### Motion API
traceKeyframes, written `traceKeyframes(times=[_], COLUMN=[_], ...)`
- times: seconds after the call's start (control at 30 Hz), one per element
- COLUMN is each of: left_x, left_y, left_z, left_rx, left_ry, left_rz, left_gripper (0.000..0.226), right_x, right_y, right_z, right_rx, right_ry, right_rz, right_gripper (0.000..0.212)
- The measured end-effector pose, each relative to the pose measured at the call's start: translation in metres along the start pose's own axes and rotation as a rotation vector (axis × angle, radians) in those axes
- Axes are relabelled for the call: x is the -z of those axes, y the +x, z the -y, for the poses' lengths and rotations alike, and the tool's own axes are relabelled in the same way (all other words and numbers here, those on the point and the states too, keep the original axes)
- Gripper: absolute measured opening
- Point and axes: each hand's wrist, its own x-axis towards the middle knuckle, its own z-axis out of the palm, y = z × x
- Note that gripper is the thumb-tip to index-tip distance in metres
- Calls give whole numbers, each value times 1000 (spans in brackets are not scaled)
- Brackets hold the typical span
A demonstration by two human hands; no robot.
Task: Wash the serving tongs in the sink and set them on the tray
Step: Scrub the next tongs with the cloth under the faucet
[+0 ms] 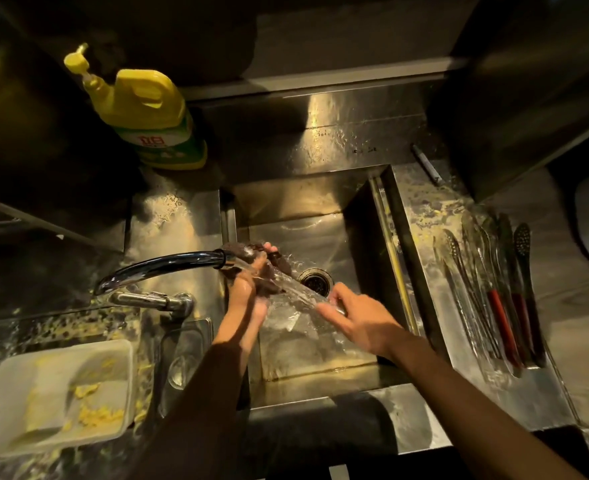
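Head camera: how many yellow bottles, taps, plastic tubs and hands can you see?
Yellow bottle: 1
Tap: 1
Plastic tub: 1
Hands: 2, left hand and right hand
Total: 5

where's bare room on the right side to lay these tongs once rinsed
Bare strip on the tray between the sink's right wall and the laid tongs, plus a patch nearer you past their handles. Its right half is crowded with those tongs. Left counter is filled by the food container and faucet.
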Motion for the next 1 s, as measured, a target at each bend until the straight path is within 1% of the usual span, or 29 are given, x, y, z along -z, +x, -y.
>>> traceKeyframes(times=[0.07,0.1,0.17,0.27,0.3,0.4,0.47,0.57,0.63,0.73,0.8,0.87,0.9,0.93,1.0], left_x=[-2,1,-2,-4,-3,-7,-7,1,3,7,12,15,14,13,5], left_y=[0,3,0,-5,-6,-10,-12,-12,-13,-18,-21,-23,-24,-21,-19], left_z=[-2,-3,-2,2,5,16,20,19,20,22,16,8,3,0,-6], left_rx=[28,26,24,-17,-42,-67,-77,-148,-156,-128,-104,-30,-8,-22,-99], left_ry=[-108,-98,-54,152,227,376,478,723,772,769,715,647,610,573,487], left_rz=[67,54,80,79,66,49,44,56,62,61,120,210,227,203,60], left_gripper=[21,19,22,37,37,22,19,26,36,59,59,54,52,50,49], right_x=[-12,-17,-27,-40,-42,-45,-45,-47,-45,-47,-49,-47,-42,-37,-29], right_y=[1,2,6,16,20,33,40,46,48,53,53,51,49,49,51], right_z=[4,5,6,10,13,27,35,44,52,59,58,54,51,48,39], right_rx=[-20,-31,-49,-79,-86,-101,-110,-130,-126,-102,-71,-57,-57,-59,-49], right_ry=[86,109,138,219,276,507,594,749,797,824,816,784,751,700,585], right_rz=[-19,-24,-12,15,10,-37,-61,-52,-64,-91,-87,-44,-20,-4,29], right_gripper=[36,40,48,52,51,45,48,58,59,55,56,59,58,57,59])
